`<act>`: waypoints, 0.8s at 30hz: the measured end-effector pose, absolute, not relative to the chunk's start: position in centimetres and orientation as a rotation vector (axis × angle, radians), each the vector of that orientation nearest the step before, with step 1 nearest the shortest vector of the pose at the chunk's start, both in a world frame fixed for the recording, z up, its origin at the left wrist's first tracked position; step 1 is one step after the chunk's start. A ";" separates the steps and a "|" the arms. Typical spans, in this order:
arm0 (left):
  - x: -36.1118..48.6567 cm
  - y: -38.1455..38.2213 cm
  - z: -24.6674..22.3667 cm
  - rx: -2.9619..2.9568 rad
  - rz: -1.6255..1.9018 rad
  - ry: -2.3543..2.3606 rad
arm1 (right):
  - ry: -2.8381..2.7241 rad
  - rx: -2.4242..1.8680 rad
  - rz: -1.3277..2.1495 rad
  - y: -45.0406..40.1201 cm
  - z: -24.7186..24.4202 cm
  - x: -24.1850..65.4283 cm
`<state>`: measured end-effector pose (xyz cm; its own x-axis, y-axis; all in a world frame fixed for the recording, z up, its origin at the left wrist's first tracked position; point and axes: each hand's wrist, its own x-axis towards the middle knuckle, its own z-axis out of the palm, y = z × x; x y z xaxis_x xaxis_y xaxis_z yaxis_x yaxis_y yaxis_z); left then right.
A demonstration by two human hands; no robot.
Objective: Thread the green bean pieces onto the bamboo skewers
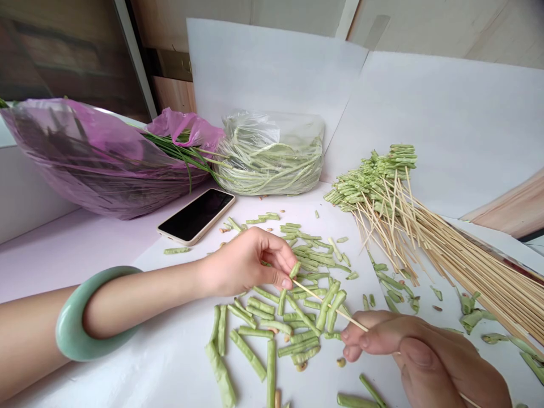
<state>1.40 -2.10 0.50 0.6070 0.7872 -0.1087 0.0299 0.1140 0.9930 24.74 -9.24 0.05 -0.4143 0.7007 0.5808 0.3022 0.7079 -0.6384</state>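
Between thumb and fingertips, my left hand (250, 258) pinches a short piece of green bean (294, 270). A thin wooden skewer (317, 294) runs from that piece down to the lower right, its tip at or in the bean; which of the two is hidden by the fingers. My right hand (429, 351) grips the skewer farther along, and its tail shows again below the palm. Under both hands, many cut green bean pieces (250, 354) lie scattered on the white surface, with a few small brown seeds among them. A pale green bangle (70, 326) circles my left forearm.
At the right sits a pile of skewers threaded with bean pieces (369, 181), beside a bundle of bare skewers (480, 263). Bean scraps (471, 314) lie near them. Behind are a phone (196, 215), a purple bag of greens (97, 158), a clear bag of long beans (272, 158) and white boards (272, 68).
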 end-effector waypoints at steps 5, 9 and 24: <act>1.5 -2.3 0.0 1.327 0.646 0.760 | -2.068 -0.776 0.496 -9.1 0.1 24.6; 1.6 -2.5 -0.2 1.263 0.632 0.714 | -2.092 -0.754 0.515 -9.1 0.3 24.5; 1.4 -2.8 1.0 1.497 0.502 0.627 | -2.078 -0.763 0.597 -9.6 -0.3 24.0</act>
